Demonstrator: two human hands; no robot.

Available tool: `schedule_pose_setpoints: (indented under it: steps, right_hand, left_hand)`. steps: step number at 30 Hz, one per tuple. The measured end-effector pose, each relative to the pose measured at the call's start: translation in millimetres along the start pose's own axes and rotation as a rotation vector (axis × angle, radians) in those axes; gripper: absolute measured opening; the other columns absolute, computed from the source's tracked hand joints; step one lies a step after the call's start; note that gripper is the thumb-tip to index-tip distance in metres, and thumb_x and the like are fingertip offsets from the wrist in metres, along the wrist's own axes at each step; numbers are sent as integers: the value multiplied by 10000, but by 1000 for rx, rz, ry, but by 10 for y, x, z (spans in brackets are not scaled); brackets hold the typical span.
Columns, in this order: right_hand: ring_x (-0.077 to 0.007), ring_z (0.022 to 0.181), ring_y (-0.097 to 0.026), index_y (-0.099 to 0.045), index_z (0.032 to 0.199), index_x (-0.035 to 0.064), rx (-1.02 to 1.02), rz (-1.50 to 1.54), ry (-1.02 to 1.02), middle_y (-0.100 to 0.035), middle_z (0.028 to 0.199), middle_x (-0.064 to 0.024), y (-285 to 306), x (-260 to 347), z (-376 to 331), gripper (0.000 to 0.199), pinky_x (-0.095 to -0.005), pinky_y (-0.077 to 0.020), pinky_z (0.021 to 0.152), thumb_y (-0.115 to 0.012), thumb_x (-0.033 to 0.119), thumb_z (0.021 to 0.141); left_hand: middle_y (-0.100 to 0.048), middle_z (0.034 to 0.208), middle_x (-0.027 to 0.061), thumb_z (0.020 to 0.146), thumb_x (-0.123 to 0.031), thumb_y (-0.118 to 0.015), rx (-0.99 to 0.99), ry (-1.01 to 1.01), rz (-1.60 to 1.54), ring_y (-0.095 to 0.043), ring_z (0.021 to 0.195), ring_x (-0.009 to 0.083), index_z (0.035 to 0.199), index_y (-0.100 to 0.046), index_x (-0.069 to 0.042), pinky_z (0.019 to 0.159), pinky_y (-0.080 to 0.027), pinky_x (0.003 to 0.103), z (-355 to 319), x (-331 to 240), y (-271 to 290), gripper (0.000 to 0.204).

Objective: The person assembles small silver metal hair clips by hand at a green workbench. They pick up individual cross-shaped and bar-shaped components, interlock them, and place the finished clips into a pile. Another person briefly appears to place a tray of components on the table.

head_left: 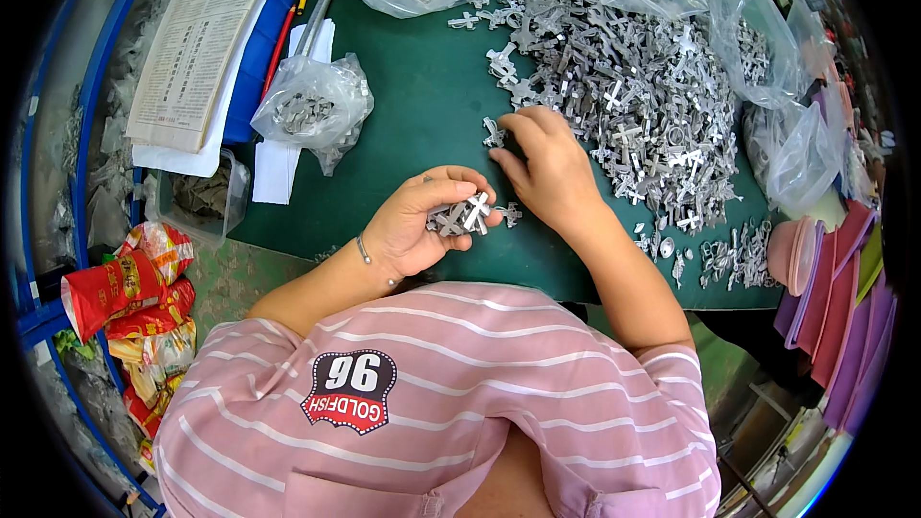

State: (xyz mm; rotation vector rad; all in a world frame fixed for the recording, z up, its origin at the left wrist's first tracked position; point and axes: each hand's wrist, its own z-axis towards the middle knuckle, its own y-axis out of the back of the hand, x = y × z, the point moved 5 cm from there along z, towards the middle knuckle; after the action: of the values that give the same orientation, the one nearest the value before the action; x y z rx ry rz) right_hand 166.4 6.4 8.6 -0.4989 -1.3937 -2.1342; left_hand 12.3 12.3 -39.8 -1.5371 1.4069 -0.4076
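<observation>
While the left hand (pixel 408 216) curls around a clump of silver cross-shaped pieces (pixel 462 217) in the head view, the right hand (pixel 556 161) bends its fingers beside a loose metal piece (pixel 493 133) on the green surface (pixel 413 86); whether they grip it, I cannot tell. Another small piece (pixel 511 215) lies between the hands, nearer. A broad heap (pixel 643 96) crowds the far right, partly covered by a clear bag (pixel 753 34). Left stand a filled plastic bag (pixel 338 101), a red pen (pixel 277 53) and printed sheets (pixel 197 48).
</observation>
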Motion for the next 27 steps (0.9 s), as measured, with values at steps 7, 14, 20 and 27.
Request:
schedule_pose_setpoints:
  steps: [7, 14, 20, 27]
  right_hand:
    - [-295, 855, -582, -627, 867, 33, 122, -15, -53, -595, 909, -103, -9, -72, -90, 172, -379, -494, 725, -684, 20, 705]
    - [-260, 807, -571, -649, 937, 40, 100, 359, -23, -583, 881, -91, 214, 420, -174, 232, -354, -475, 660, -719, 34, 715]
    - [-255, 731, -602, -637, 945, 24, 5, 212, -4, -585, 873, -100, 178, 375, -263, 211, -321, -490, 606, -697, 1, 744]
    - [-126, 718, -652, -612, 986, -59, -53, 933, -715, -648, 848, -93, 59, 13, -470, 124, -251, -561, 653, -580, 15, 891]
  left_hand:
    - [-644, 987, 100, 911, -177, -566, -41, -72, -8, -658, 931, 236, 1066, -577, -42, 574, -535, 274, -36, -73, 53, 205]
    - [-628, 1024, 77, 894, -205, -627, -101, -107, 95, -644, 881, 189, 1079, -561, -55, 641, -535, 285, 33, -54, 8, 247]
    - [-620, 1014, 56, 888, -194, -638, -177, -57, 145, -632, 909, 163, 1066, -559, -54, 698, -523, 288, 37, -30, -46, 240]
    - [-634, 978, 84, 883, -172, -639, -166, -86, 234, -651, 872, 166, 1061, -561, -27, 609, -525, 276, 13, -79, -132, 243]
